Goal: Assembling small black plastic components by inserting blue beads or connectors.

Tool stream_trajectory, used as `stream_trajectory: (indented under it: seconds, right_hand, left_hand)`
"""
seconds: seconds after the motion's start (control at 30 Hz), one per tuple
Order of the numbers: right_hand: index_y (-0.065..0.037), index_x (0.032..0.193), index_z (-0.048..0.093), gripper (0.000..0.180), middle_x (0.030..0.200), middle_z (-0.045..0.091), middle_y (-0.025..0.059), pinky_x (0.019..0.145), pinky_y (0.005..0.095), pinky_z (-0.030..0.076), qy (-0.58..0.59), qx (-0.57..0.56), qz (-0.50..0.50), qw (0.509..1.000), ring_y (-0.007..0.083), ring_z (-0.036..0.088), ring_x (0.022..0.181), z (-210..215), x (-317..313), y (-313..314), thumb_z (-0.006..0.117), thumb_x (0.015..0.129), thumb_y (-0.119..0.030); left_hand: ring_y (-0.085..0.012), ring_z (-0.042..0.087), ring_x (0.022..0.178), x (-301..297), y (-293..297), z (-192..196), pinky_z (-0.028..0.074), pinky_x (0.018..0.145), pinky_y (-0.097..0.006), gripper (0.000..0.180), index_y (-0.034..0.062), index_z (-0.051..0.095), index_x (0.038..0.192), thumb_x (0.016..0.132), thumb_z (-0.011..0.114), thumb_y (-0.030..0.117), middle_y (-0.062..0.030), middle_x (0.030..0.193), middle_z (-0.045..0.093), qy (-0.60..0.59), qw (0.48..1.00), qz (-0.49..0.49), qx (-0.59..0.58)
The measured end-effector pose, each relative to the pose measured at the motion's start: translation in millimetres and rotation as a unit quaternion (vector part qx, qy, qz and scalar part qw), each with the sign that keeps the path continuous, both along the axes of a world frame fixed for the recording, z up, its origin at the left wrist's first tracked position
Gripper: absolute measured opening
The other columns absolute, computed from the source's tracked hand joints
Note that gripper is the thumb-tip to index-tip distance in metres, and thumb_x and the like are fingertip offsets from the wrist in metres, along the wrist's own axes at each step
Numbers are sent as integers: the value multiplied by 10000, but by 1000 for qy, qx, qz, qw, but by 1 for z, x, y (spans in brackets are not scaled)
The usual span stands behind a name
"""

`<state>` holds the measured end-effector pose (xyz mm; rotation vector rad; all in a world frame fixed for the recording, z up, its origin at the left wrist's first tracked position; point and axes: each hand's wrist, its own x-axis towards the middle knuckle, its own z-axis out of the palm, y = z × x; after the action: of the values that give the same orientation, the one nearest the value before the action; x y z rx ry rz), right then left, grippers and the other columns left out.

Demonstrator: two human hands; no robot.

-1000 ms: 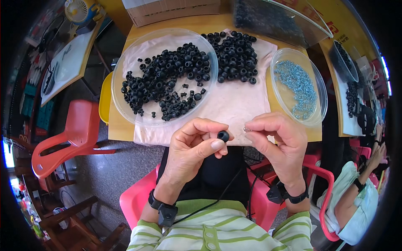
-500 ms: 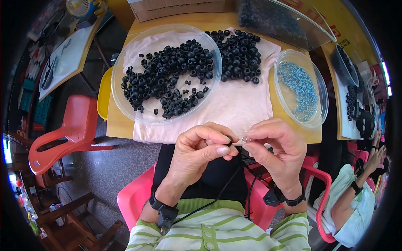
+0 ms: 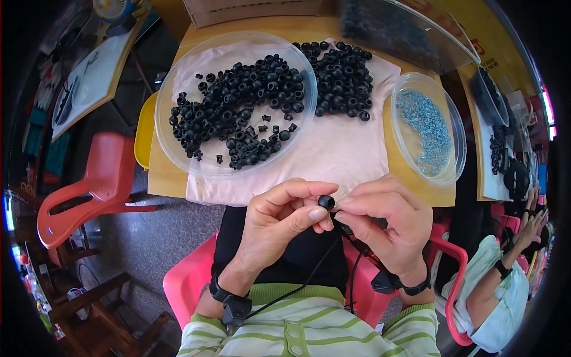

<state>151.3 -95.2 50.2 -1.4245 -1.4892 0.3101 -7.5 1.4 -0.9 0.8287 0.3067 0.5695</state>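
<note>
Over the front table edge, my left hand (image 3: pixel 284 213) pinches a black hollow plastic ball (image 3: pixel 326 202) between thumb and fingers, its hole showing. My right hand (image 3: pixel 383 214) is closed at the fingertips on a tiny shiny metal piece (image 3: pixel 336 206), which looks like a spring and touches or nearly touches the ball. Beyond my left hand, a round clear tray (image 3: pixel 208 168) holds many black hollow balls (image 3: pixel 238 89) and smaller black parts. To the right, an oval clear tub (image 3: pixel 399 149) contains a heap of small bluish, spring-like metal pieces (image 3: pixel 425 128).
A pink cloth (image 3: pixel 351 149) lies under the round tray, with more black balls (image 3: pixel 345 80) heaped on it. A clear bin (image 3: pixel 392 35) and a cardboard box (image 3: pixel 256 11) stand at the back. A red chair (image 3: pixel 101 178) is at left; another person's arm (image 3: pixel 505 262) shows at right.
My right fingers have moved left with the shiny piece, up to the black ball. The ball has turned in my left fingers and shows more of itself.
</note>
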Motion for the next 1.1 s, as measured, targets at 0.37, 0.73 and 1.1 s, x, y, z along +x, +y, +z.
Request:
stream_trajectory:
  seconds: [0.37,0.73,1.1]
  right_hand:
    - [-20,958,705,323,906,665,76,594,251,501,-97,24,-3,995,168,625,731,2,-5,6,783,653,51]
    - [-80,1005,728,309,863,623,63,617,282,475,-127,-38,42,990,192,587,765,7,11,25,784,701,-82]
    - [-72,808,657,45,775,601,42,617,340,493,-275,-58,37,959,229,600,772,-16,11,137,684,773,-81]
  left_hand:
    - [-140,628,781,0,-1,-7,538,670,-256,297,-58,621,1171,902,648,64,-91,985,622,12,998,-35,-59]
    - [-105,611,786,2,6,-22,516,730,-250,259,-4,589,1208,980,554,113,-83,1012,649,-72,978,-79,-180]
    - [-152,619,811,10,5,-24,518,726,-279,238,-13,565,1135,956,598,140,-129,1008,605,-25,991,-88,-99]
